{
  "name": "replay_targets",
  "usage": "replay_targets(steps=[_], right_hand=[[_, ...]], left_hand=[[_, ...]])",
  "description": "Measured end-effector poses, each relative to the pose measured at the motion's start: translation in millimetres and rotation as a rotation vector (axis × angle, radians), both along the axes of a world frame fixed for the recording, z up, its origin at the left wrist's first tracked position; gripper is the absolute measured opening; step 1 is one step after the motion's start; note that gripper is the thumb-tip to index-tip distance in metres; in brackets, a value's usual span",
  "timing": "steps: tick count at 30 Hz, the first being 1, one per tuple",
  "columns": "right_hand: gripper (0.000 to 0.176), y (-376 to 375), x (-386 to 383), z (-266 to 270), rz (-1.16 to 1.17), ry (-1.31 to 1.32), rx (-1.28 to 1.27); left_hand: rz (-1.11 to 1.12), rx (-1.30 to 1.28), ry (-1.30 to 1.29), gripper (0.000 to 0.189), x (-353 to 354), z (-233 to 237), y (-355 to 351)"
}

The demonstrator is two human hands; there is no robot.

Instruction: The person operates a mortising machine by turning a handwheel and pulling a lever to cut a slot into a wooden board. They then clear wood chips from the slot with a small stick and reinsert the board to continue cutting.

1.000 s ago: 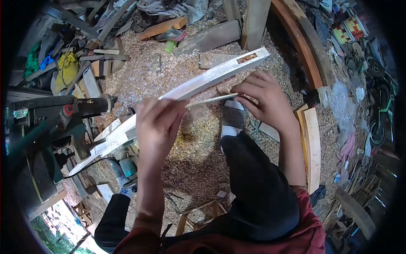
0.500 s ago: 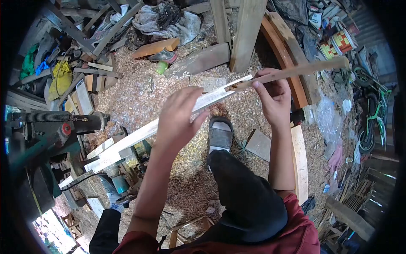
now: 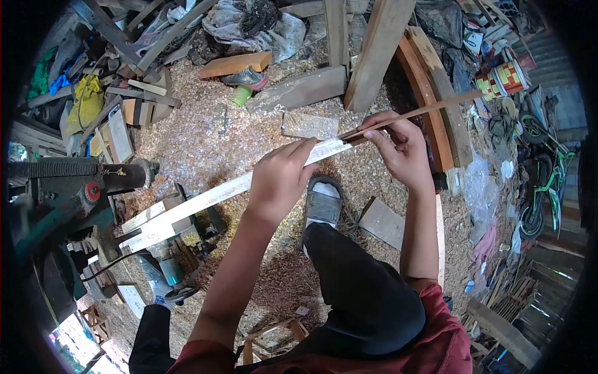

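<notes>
My left hand [image 3: 277, 177] is closed around a long pale wooden strip [image 3: 215, 194] near its upper end. That strip slopes down to the left, its lower part lying by the machine. A thinner brown wooden strip [image 3: 445, 103] is pinched between the thumb and fingers of my right hand [image 3: 402, 149], and it points up to the right, nearly edge-on. The inner end of the brown strip meets the pale strip's tip between my two hands. My left fingers cover part of the pale strip just short of this joint.
A green machine [image 3: 53, 206] with a coiled spring stands at the left. Wood shavings [image 3: 268, 274] cover the floor around my sandalled foot [image 3: 324, 201]. Loose boards [image 3: 302, 90] lie ahead, curved planks [image 3: 430, 100] lean at the right, and a small bicycle [image 3: 548, 181] stands beyond.
The brown strip has turned to show its narrow edge, and its far end has moved left and slightly down. Both hands have shifted a little right and down.
</notes>
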State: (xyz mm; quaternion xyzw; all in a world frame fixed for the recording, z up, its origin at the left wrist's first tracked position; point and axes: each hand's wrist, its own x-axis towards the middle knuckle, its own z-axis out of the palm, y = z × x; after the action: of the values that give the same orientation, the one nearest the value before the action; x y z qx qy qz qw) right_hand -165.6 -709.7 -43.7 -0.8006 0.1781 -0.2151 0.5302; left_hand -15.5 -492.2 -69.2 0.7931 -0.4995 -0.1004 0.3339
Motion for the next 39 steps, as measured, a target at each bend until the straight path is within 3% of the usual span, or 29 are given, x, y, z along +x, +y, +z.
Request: replay_targets(steps=[12,14,19,22,26,30,33,37,39], right_hand=[[0.012,-2.3,0.4,0.0,0.019,0.023,-0.158],[0.013,-4.3,2.6,-1.0,0.111,0.008,-0.176],[0.012,-15.1,3.5,8.1,0.073,0.085,-0.104],[0.015,-16.9,10.5,-2.0,0.165,0.123,-0.312],[0.01,-22.1,4.2,10.0,0.117,0.118,-0.119],[0.011,-19.3,9.7,7.6,0.171,0.186,-0.22],[0.012,-17.2,9.2,12.6,0.13,-0.003,-0.024],[0.012,-20.5,10.3,6.3,0.128,0.151,-0.313],[0.012,-19.9,9.7,11.8,0.113,0.113,-0.28]], left_hand=[[0.006,0.027,-0.02,0.044,-0.8,0.8,-0.6],[0.006,0.025,-0.028,0.044,-0.9,1.7,0.1],[0.006,0.02,0.008,0.043,-1.1,2.3,-0.1],[0.001,0.071,0.051,0.043,-0.7,9.1,-1.0],[0.004,0.018,0.013,0.044,-0.7,4.4,0.6],[0.007,0.037,0.016,0.045,0.7,3.0,-0.6],[0.013,0.046,0.023,0.045,-0.3,2.5,-0.7],[0.023,0.06,0.025,0.045,-0.7,4.2,-1.0],[0.018,0.052,0.025,0.044,-0.4,3.6,-1.4]])
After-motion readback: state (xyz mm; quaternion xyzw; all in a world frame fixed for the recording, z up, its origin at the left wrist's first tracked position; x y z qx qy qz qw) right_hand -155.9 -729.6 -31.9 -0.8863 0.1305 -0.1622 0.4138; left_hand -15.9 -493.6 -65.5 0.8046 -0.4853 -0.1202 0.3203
